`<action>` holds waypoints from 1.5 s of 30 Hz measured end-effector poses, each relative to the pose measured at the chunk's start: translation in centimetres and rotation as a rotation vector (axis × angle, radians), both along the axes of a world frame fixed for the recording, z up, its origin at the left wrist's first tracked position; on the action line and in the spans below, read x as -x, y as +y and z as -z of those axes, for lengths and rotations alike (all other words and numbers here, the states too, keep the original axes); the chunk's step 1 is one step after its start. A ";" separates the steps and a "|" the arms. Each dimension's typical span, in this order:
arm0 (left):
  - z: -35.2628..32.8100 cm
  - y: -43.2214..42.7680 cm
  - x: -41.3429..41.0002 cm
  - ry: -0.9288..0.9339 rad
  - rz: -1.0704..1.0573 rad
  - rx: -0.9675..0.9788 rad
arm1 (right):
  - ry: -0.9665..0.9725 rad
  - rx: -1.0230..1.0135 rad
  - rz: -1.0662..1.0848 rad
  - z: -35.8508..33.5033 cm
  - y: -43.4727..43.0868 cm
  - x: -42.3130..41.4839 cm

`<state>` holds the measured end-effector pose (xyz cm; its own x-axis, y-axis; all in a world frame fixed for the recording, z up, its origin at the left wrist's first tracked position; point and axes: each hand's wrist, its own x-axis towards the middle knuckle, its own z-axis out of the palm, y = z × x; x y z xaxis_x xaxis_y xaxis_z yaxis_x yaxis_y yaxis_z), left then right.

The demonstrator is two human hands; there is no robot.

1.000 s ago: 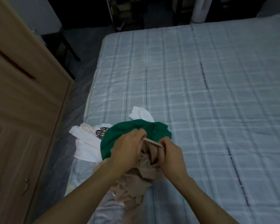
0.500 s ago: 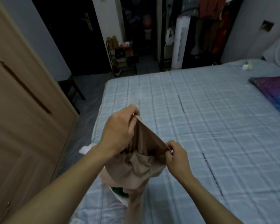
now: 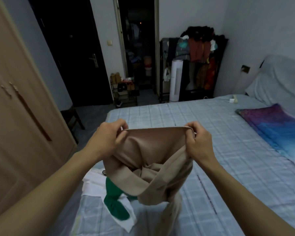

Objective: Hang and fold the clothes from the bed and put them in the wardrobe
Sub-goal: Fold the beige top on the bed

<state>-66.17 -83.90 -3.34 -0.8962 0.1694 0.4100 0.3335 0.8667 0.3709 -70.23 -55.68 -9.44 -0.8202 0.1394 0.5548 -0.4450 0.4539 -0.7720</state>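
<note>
A beige garment [image 3: 153, 160] hangs in the air over the near corner of the bed [image 3: 228, 164], its upper hem stretched flat between my hands. My left hand [image 3: 107, 137] pinches the hem's left end and my right hand [image 3: 198, 140] grips the right end. The rest of the cloth droops in twisted folds toward the mattress. Under it lie a green garment [image 3: 114, 200] and a white garment [image 3: 94, 184], partly hidden by the beige one. The wooden wardrobe [image 3: 15, 116] stands to my left with its doors closed.
A purple and blue cloth [image 3: 278, 130] lies on the bed's right side by a pillow [image 3: 283, 82]. A dark stool [image 3: 71, 116] stands in the gap beside the wardrobe. At the far wall are a shoe rack [image 3: 124, 92], a white tower fan [image 3: 175, 80] and a loaded clothes rack [image 3: 197, 57].
Both hands lifted the beige garment off the pile and moved apart, pulling its hem out wide. My view tilted upward, bringing the far wall and doorway into sight.
</note>
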 end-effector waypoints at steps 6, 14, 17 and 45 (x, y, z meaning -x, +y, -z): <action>-1.3 2.7 -2.5 -0.065 0.163 -0.002 | 0.098 0.027 -0.037 -6.4 1.0 -2.2; -1.7 8.0 -4.6 -0.082 0.217 -0.145 | 0.133 -0.101 -0.202 -9.1 0.9 -5.2; -2.2 10.7 -5.1 -0.024 0.188 -0.225 | 0.124 -0.122 -0.212 -9.1 0.2 -5.8; -5.6 5.1 -4.2 0.185 -0.028 -0.026 | -0.011 0.174 -0.075 -10.3 4.1 -3.7</action>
<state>-61.97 -78.80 2.21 -0.8093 0.1325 0.5723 0.3741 0.8674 0.3281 -66.57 -51.63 0.87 -0.8380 0.1706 0.5184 -0.4636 0.2785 -0.8411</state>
